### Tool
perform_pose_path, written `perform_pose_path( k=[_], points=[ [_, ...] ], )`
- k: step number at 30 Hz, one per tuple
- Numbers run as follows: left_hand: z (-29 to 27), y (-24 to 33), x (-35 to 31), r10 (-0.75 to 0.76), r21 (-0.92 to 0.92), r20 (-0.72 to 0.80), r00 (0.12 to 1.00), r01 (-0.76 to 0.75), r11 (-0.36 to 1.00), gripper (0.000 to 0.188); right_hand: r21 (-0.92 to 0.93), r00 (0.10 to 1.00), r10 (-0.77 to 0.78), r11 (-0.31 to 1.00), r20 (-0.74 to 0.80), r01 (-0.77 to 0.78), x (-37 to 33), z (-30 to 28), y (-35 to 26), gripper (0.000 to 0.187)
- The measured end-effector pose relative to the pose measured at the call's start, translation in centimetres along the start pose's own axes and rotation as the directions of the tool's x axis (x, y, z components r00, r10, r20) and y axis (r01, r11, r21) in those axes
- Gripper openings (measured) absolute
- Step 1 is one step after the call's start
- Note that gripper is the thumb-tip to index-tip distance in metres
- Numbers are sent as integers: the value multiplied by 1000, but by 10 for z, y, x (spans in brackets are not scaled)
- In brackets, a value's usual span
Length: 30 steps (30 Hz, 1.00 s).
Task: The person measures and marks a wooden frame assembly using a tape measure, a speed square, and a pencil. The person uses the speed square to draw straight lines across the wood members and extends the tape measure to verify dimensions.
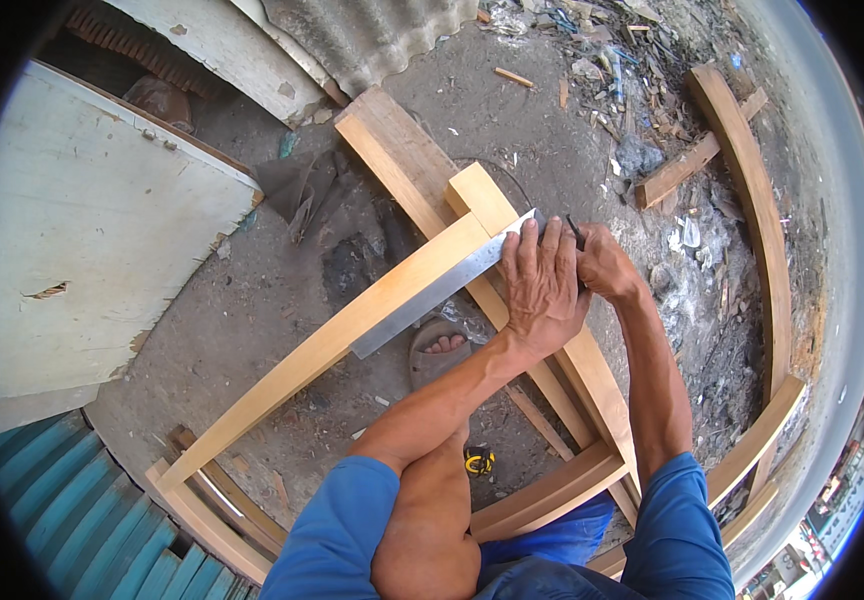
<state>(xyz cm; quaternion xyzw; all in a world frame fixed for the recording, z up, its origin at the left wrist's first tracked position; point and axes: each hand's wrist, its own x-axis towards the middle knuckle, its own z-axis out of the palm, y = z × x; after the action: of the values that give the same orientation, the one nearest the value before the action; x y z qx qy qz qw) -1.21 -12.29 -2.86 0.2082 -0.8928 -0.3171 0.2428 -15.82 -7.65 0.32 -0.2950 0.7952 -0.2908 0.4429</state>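
Note:
A curved pale wooden beam slants from the lower left up to a joint with a short wood block. Along the beam's near side lies a flat grey metal blade, straight-edged; its kind is unclear. My left hand rests with fingers stretched over the blade's upper right end and the wood under it. Close beside it, my right hand is closed in a pinch on a thin dark pencil-like stick, its tip pointing up. My left palm covers part of the joint.
Below the joint, more timber rails meet a curved piece. A yellow-black tape measure lies on the ground near my sandalled foot. White boards stand at left; a curved plank and scraps lie right.

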Motion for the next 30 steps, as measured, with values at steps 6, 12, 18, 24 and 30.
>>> perform_pose_path(
  k=[6,12,18,24,30],
  points=[
    [-1,0,0,-4,-16,5,1000,4,1000,90,6,998,-59,998,-12,59,-3,0,-3,28],
    [-2,-2,0,13,-19,-6,1000,-13,1000,88,191,1000,-14,982,-7,16,-5,5,8,26],
    [-8,1,1,10,3,72,997,-10,1000,64,-4,968,-117,993,-220,119,-21,-21,26,37],
    [-9,1,1,8,23,80,997,-10,1000,48,-107,859,-99,993,-502,51,-37,-39,-27,50],
    [-9,2,1,27,74,70,997,-32,997,50,174,919,-253,933,-304,315,-26,-22,-62,27]
  ],
)
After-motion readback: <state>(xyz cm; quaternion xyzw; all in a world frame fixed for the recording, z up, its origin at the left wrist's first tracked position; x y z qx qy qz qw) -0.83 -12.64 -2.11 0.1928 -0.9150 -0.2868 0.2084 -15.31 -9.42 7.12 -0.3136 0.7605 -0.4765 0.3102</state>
